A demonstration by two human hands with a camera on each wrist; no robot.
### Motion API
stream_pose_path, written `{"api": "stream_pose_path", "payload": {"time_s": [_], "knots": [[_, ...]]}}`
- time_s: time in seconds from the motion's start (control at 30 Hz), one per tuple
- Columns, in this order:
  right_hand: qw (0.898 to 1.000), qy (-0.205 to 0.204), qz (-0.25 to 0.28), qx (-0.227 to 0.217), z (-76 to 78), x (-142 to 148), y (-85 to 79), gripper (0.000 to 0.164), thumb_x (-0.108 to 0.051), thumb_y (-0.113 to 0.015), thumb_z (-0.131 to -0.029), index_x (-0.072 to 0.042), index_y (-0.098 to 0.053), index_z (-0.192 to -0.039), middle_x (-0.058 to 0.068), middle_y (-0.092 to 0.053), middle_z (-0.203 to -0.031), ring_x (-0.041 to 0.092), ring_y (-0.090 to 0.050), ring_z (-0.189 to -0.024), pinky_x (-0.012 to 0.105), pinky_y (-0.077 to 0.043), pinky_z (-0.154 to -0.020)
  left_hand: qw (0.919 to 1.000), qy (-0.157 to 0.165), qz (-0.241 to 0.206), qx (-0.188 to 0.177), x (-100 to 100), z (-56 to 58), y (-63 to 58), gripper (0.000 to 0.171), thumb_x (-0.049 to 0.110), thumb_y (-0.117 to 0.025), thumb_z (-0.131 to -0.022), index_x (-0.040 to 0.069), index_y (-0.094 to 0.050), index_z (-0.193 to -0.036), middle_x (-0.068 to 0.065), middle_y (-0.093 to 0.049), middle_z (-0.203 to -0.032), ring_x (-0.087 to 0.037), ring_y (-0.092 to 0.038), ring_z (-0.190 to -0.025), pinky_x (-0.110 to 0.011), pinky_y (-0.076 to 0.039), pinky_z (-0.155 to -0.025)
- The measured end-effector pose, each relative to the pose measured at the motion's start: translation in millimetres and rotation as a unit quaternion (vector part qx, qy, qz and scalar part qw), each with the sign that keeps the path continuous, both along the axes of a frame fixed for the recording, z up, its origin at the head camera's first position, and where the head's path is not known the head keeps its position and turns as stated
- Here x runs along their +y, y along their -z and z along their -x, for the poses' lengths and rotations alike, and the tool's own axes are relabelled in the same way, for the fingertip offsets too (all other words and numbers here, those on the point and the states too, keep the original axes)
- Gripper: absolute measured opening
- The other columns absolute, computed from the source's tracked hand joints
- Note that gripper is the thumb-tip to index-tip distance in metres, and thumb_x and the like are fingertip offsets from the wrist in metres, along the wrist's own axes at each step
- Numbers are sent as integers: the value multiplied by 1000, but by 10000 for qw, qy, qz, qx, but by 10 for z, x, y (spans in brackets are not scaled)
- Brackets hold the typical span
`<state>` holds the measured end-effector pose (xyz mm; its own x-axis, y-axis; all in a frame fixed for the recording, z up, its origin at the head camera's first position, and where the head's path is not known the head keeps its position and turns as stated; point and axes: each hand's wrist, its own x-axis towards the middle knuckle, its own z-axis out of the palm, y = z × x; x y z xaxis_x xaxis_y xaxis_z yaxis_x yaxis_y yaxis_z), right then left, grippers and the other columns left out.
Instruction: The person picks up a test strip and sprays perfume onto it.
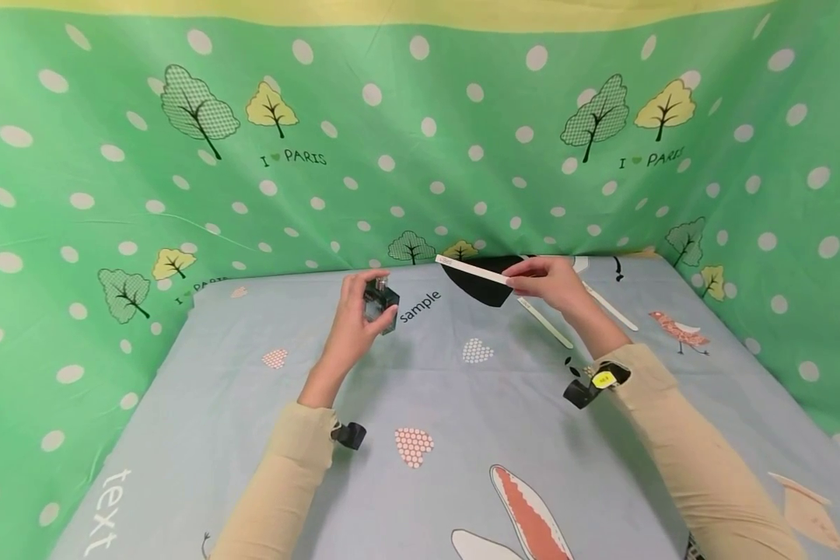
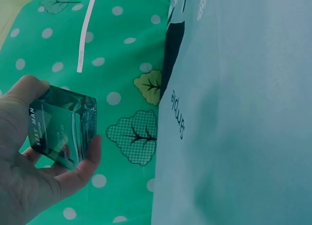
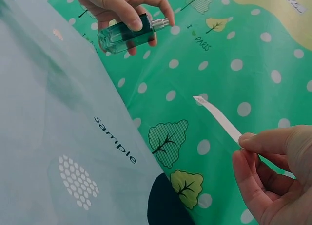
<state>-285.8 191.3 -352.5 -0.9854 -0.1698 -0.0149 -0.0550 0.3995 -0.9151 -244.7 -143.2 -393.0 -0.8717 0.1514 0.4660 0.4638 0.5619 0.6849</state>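
Observation:
My left hand point(image 1: 346, 330) grips a dark, clear-glass perfume bottle point(image 3: 124, 37) above the table. The right wrist view shows its index finger at the metal spray nozzle point(image 3: 160, 23), and the bottle has no cap on. White lettering marks the bottle point(image 2: 63, 127) in the left wrist view. Between thumb and fingers, my right hand point(image 1: 549, 286) pinches one end of a white paper test strip point(image 1: 470, 269). The strip's free, printed end points left toward the bottle, with a gap between the two. Near the right hand, two more white strips point(image 1: 546, 323) point(image 1: 610, 306) lie on the table.
A pale blue cloth point(image 1: 420, 373) printed with hearts, a bird and words covers the table. Behind and at the sides hangs a green dotted curtain point(image 1: 420, 117) with tree prints. A black wrist camera point(image 1: 350, 435) sits on the left wrist, another point(image 1: 581, 393) on the right.

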Motion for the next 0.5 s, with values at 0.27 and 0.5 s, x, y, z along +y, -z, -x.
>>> {"api": "stream_pose_path", "payload": {"time_s": [0.27,0.5], "knots": [[10000,39,-15,-46,2,-12,-17,35,-17,-70,-94,2,-67,-123,2,-69,-104,2,-68,-81,16,-58,-76,9986,-296,-408,-150,-74,-15,-20,56,10,-71,-91,15,-43,-140,-23,-39,-133,-39,-51,-118,-56,-51,-100],[9999,-9,147,31,-1,40,-2,37,-17,-71,-93,3,-67,-123,-9,-69,-93,7,-70,-86,17,-58,-77,9980,-417,-474,-50,-120,-19,-64,56,14,-67,-95,20,-39,-143,-23,-37,-133,-40,-50,-119,-56,-54,-96]]}}
